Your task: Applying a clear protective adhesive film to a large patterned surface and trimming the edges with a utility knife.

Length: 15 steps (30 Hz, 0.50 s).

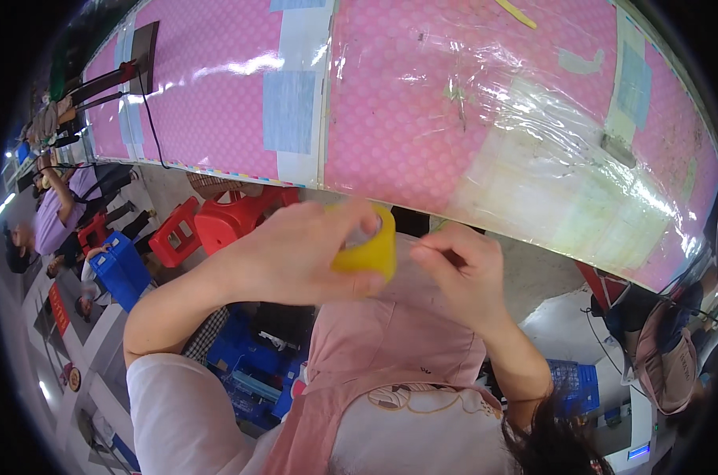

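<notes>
My left hand is wrapped round a yellow roll of tape, thumb and fingers on opposite sides of it. The hand and the roll are a little blurred. Just to the right, my right hand is closed in a pinch facing the roll. What its fingertips hold, if anything, is too small to make out. Both hands are in front of my pink apron, near the front edge of a table with a pink dotted cover under clear plastic.
A yellow strip lies at the table's far side. A dark stand with a cable is at the far left. Red stools and a blue crate stand beyond my left arm. Bags hang at right. People are at left.
</notes>
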Each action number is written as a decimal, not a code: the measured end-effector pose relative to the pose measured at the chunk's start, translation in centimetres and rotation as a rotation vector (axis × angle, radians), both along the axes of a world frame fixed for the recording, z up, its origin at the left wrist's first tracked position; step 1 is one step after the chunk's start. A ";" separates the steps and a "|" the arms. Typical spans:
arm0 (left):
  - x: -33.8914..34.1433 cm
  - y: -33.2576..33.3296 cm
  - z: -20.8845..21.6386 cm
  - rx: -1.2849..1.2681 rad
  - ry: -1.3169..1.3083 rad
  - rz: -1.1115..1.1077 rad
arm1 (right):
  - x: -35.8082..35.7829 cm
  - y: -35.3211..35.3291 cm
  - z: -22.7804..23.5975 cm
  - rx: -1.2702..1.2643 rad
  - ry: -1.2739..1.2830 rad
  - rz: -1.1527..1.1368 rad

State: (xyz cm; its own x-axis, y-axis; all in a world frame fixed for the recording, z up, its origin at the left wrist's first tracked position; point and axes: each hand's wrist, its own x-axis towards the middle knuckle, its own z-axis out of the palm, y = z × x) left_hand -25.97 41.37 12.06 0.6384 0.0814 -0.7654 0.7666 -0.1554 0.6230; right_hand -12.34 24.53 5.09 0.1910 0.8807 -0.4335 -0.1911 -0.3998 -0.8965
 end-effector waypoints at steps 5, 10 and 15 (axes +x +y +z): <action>-0.6 0.2 -1.0 -0.352 -0.130 -0.357 | 2.9 -3.8 2.0 -0.107 -0.021 0.085; -0.5 2.3 -1.4 -0.280 0.082 -0.355 | 9.1 -10.1 0.5 -0.257 -0.088 -0.246; -2.3 5.8 -1.2 -0.134 0.287 -0.370 | 22.9 -18.3 -1.7 -0.336 -0.170 -0.439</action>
State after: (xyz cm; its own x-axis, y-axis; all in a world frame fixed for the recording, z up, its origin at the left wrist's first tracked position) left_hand -28.28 47.14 10.89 0.3672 -0.2223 -0.9032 0.8191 -0.3827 0.4273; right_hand 10.61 6.18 3.37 0.5985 0.5227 -0.6071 -0.2677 -0.5837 -0.7665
